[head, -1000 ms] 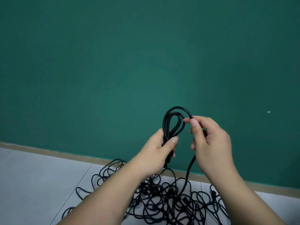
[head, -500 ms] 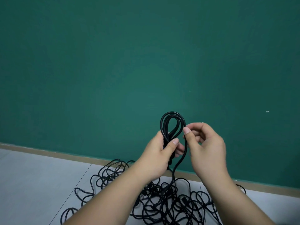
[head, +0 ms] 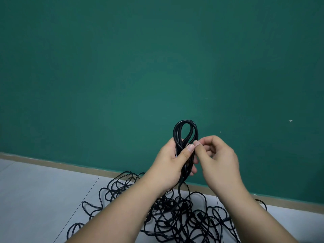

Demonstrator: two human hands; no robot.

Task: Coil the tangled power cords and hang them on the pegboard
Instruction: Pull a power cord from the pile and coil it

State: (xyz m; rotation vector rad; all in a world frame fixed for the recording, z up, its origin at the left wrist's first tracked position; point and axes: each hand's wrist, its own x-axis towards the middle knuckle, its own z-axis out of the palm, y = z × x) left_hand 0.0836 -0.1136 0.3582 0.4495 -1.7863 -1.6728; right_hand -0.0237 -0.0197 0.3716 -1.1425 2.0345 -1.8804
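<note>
Green wall, coil w/ L hand

Right hand dropped from 2 o'clock on the coil to its 5 o'clock, thumb now against the thumb of the left hand, loose strand gathered in, loop drawn tighter.

Both forearms are bare to the lower edge. The left hand and the right hand show short, rounded thumbnails.

Two hands, left hand and right hand; one coil; one tangle, lower centre, cords uncountable.
</note>
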